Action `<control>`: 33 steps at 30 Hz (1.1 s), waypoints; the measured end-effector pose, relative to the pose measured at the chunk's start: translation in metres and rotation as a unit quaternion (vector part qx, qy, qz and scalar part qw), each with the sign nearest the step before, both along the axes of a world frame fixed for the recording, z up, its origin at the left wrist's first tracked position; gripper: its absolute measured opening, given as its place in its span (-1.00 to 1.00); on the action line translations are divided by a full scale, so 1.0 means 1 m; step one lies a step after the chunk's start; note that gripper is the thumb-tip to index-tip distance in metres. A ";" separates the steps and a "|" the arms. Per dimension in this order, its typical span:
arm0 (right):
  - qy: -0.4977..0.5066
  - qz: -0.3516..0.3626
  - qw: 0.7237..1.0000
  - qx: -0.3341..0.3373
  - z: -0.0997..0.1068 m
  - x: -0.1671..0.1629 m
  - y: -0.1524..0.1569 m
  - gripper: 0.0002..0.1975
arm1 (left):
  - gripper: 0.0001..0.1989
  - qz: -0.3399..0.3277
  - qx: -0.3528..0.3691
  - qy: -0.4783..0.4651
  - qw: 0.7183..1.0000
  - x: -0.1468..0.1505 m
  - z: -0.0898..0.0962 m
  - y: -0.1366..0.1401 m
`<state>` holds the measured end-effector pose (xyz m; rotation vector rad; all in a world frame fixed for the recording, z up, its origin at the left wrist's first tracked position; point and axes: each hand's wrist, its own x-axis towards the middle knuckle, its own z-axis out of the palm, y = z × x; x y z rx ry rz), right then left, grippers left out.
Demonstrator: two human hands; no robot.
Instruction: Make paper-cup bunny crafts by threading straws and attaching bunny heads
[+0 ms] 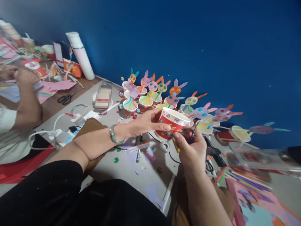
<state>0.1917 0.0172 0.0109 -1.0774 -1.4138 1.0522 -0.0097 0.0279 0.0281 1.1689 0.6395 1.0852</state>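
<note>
My left hand (150, 122), with a green bangle at its wrist, grips a red paper cup (172, 123) with a white rim. The cup is tilted in front of me, its opening facing up. My right hand (191, 144) is at the cup's lower right, its thumb against the cup or very near it. A thin dark pointed tool (194, 131) sticks up from the right hand's fingers; its kind is not clear. Behind the cup stand several paper cups (130, 107) with rabbit-like paper faces (153, 86) on straws. Part of my right fingers is hidden.
Below my hands lie straws (136, 147), a purple paper face (150, 155) and scraps on the grey table. A glue gun (216, 152) and a clear container (263, 160) stand right. To the left are a power strip (67, 135), scissors (68, 97), a white flask (81, 56) and another person's arm (28, 94).
</note>
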 end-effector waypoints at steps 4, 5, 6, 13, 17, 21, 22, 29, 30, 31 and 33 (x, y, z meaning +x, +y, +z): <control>0.031 0.035 0.998 -0.043 -0.003 -0.004 0.003 -0.51 | -0.41 -0.003 -0.008 0.007 1.000 0.003 -0.007 0.003; 0.034 0.038 0.998 -0.044 -0.003 -0.005 0.004 -0.51 | -0.40 -0.007 -0.016 0.006 1.000 0.003 -0.008 0.004; 0.034 0.039 0.998 -0.043 -0.002 -0.006 0.005 -0.51 | -0.40 -0.009 -0.022 0.006 1.000 0.003 -0.009 0.005; 0.052 0.019 0.997 -0.054 0.002 -0.007 0.009 -0.48 | -0.50 -0.012 0.006 0.000 1.000 0.002 -0.011 0.009; 0.076 0.020 0.995 -0.068 0.000 -0.007 0.010 -0.48 | -0.50 -0.009 0.008 0.005 1.000 0.002 -0.013 0.010; 0.069 0.026 0.995 -0.064 -0.003 -0.007 0.012 -0.48 | -0.48 0.005 0.024 0.021 0.999 0.002 -0.015 0.011; 0.065 0.027 0.996 -0.061 -0.004 -0.007 0.013 -0.49 | -0.47 0.009 0.024 0.021 0.999 0.002 -0.016 0.011; 0.030 0.040 0.998 -0.040 -0.005 -0.008 0.013 -0.51 | -0.42 0.017 -0.007 0.021 1.000 0.002 -0.019 0.012; 0.029 0.040 0.998 -0.037 -0.005 -0.008 0.013 -0.51 | -0.42 0.018 -0.006 0.022 1.000 0.002 -0.019 0.012; 0.030 0.039 0.998 -0.036 -0.006 -0.008 0.013 -0.51 | -0.42 0.017 -0.006 0.022 1.000 0.002 -0.019 0.012; 0.033 0.035 0.998 -0.035 -0.007 -0.008 0.013 -0.49 | -0.44 0.022 -0.005 0.026 0.999 0.003 -0.019 0.011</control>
